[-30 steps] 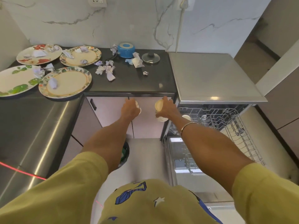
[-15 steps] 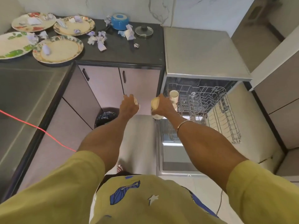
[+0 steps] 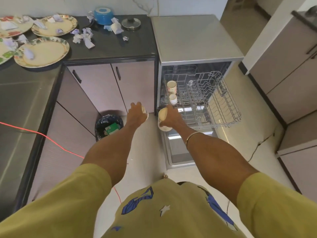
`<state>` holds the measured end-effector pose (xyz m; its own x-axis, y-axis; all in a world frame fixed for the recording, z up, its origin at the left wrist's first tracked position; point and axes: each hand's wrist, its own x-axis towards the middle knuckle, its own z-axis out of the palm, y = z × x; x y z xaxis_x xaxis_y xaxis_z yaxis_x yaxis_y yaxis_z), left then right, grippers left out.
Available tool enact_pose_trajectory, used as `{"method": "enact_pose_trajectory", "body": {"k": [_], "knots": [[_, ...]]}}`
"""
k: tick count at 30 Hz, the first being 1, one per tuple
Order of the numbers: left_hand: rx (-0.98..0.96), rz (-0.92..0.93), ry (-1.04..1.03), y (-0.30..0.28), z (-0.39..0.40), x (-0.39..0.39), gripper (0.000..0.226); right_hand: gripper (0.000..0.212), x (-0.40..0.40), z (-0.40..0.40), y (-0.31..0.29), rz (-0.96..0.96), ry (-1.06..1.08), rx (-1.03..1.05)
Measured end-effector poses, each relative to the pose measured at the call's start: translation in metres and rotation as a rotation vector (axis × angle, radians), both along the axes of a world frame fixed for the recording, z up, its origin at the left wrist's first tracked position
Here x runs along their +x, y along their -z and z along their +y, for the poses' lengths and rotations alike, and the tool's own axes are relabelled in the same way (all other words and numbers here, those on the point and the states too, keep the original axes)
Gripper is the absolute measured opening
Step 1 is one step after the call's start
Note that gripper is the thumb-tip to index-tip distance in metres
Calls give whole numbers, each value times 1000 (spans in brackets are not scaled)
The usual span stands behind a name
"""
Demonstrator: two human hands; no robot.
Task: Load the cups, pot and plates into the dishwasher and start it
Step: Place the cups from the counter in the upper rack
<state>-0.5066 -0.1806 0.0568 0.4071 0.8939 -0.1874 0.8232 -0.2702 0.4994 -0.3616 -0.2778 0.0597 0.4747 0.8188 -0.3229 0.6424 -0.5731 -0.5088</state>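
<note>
Two cups [image 3: 172, 91] are sitting in the dishwasher rack [image 3: 223, 107]. Left hand [image 3: 137, 114] and right hand [image 3: 171, 117] are each gripping another cup. Plates [image 3: 44, 52] and blue pot [image 3: 103, 15] are waiting on the table [image 3: 120, 47].

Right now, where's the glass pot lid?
Head view, upper middle: the glass lid lies flat on the dark countertop, right of the blue pot, beside the dishwasher top.

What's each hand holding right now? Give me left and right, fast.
Left hand: closed round a cup, mostly hidden by the fingers.
Right hand: closed round a cream cup, at the dishwasher rack.
</note>
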Motion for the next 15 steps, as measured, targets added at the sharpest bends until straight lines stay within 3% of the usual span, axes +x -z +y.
{"method": "enact_pose_trajectory", "body": {"k": [10, 15], "knots": [[3, -9, 99, 10, -46, 11, 36, 90, 19, -60, 8, 45, 117, 30], [-15, -7, 89, 14, -49, 29, 35, 93, 42, -72, 9, 55, 131, 14]]}}
